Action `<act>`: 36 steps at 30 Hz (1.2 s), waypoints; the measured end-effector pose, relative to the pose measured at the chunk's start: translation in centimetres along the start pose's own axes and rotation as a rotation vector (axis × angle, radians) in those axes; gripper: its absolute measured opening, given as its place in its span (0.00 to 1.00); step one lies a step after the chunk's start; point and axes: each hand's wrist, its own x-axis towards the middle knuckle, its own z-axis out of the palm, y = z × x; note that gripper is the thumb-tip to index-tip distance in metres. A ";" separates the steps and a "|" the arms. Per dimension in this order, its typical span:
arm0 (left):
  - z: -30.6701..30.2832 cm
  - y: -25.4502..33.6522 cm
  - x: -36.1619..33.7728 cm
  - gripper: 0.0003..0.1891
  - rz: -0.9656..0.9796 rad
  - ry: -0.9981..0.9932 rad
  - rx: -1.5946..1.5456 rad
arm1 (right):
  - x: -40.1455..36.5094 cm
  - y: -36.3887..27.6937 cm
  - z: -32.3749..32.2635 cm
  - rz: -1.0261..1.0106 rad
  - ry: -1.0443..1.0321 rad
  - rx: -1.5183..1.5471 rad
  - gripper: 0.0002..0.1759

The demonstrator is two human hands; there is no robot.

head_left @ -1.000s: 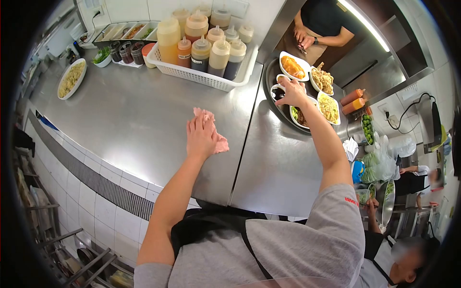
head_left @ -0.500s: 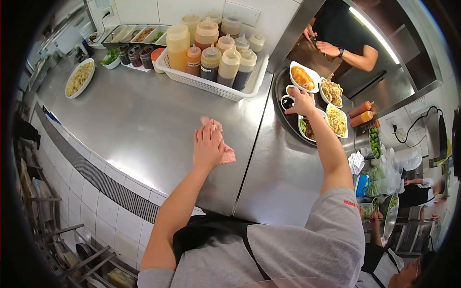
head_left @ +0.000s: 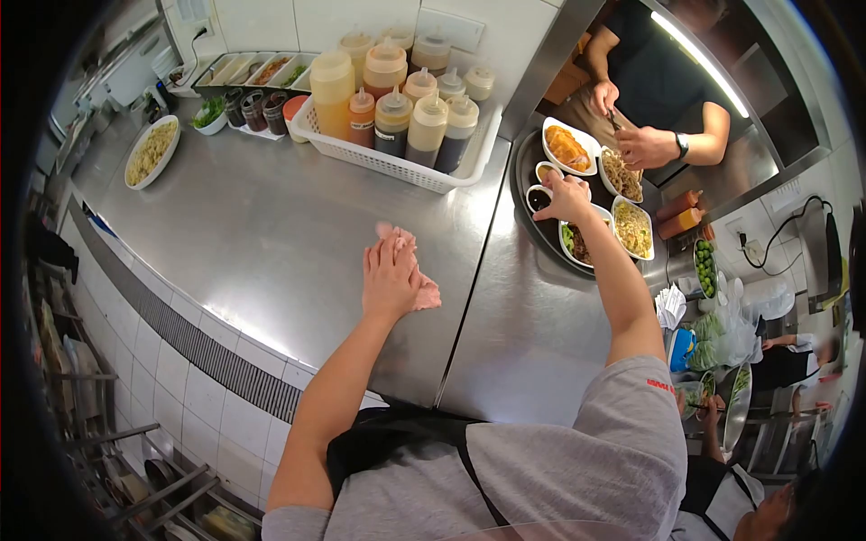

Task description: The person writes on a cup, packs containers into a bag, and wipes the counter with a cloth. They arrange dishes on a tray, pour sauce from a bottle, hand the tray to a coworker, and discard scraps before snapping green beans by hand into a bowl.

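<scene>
My left hand (head_left: 391, 281) rests over a crumpled pink cloth (head_left: 426, 293) on the steel counter, its fingers curved around the cloth. On the round dark tray (head_left: 530, 225) at the right, my right hand (head_left: 566, 198) grips a small white cup of dark sauce (head_left: 538, 199) by its rim. Another small sauce cup (head_left: 545, 171) sits just behind it, and part of a third white cup is hidden by my fingers. Around them stand a dish of orange food (head_left: 566, 148), a dish of shredded food (head_left: 621, 176), a dish of fried rice (head_left: 632, 227) and a dish with meat and greens (head_left: 575, 242).
A white basket (head_left: 379, 151) of squeeze bottles stands against the wall. An oval rice dish (head_left: 152, 153) is at the far left, beside a bowl of greens (head_left: 210, 113). Across the pass-through, another person's hands (head_left: 647, 147) are above the tray. Two sauce bottles (head_left: 679, 216) lie right.
The person across the pass has brought their hands forward, over the shredded food. My right hand has shifted only slightly at the cups; my left hand stays on the cloth.
</scene>
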 end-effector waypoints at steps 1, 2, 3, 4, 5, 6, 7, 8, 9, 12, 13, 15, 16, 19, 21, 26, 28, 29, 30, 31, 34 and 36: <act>0.0 0.0 0.0 0.20 0.002 0.001 0.000 | 0.0 0.1 0.2 0.009 -0.012 -0.028 0.40; -0.1 0.0 0.0 0.20 -0.003 -0.008 -0.004 | 0.0 0.2 0.3 0.010 -0.011 -0.027 0.40; -0.1 0.0 0.0 0.20 -0.008 -0.018 -0.009 | 0.0 0.3 0.5 0.011 -0.002 -0.025 0.40; -0.1 0.0 0.0 0.20 -0.007 -0.018 -0.008 | 0.0 0.4 0.7 0.013 0.008 -0.022 0.39; -0.1 0.1 0.0 0.20 -0.008 -0.022 -0.002 | 0.0 0.6 0.9 0.014 0.008 -0.022 0.39; -0.2 0.1 0.0 0.20 -0.010 -0.025 0.005 | 0.0 0.7 1.0 0.012 0.021 -0.004 0.39; -0.2 0.1 0.0 0.20 -0.009 -0.027 0.005 | 0.0 0.8 1.1 0.010 0.033 0.014 0.38; -0.2 0.1 0.0 0.20 -0.007 -0.028 0.006 | 0.1 0.9 1.2 0.012 0.033 0.016 0.38; -0.2 0.0 0.0 0.19 -0.005 -0.030 0.008 | 0.1 1.0 1.2 0.012 0.020 0.023 0.38; -0.1 0.0 0.0 0.19 -0.001 -0.024 0.003 | 0.2 1.1 1.2 0.014 0.001 0.033 0.38; -0.1 0.0 0.0 0.19 0.001 -0.024 0.004 | 0.2 1.1 1.2 0.014 -0.005 0.033 0.38; -0.1 0.0 0.0 0.19 0.000 -0.022 0.001 | 0.3 1.2 1.2 0.017 -0.012 0.035 0.38; -0.1 0.0 0.0 0.19 0.002 -0.022 0.002 | 0.3 1.3 1.3 0.020 -0.019 0.036 0.38; -0.1 0.0 0.0 0.20 0.003 -0.022 0.009 | 0.1 1.4 1.3 0.015 -0.005 0.013 0.38; -0.1 0.0 -0.1 0.20 0.004 -0.030 0.007 | 0.2 1.4 1.4 0.013 -0.009 0.006 0.38; 0.0 0.0 0.0 0.19 0.023 0.011 -0.003 | 0.3 1.0 0.7 0.000 -0.044 -0.027 0.38; 0.0 0.0 0.0 0.19 0.030 0.034 -0.002 | 0.3 0.5 0.2 0.024 -0.120 -0.034 0.39; 0.0 0.0 0.0 0.19 0.038 0.022 -0.006 | 0.3 0.5 0.1 0.025 -0.113 -0.033 0.39; 0.0 -0.1 0.0 0.20 0.047 0.014 -0.009 | 0.2 0.5 0.1 0.014 -0.111 -0.043 0.39; 0.0 -0.2 -0.1 0.20 0.050 0.028 -0.005 | 0.3 0.4 0.0 0.002 -0.105 -0.056 0.39; 0.3 -0.3 -0.3 0.22 0.051 0.040 0.007 | 0.7 0.2 -0.3 0.010 -0.190 -0.144 0.43; 0.4 -0.3 -0.2 0.23 0.060 0.079 0.023 | 0.3 -0.6 -1.6 0.035 -0.196 -0.186 0.47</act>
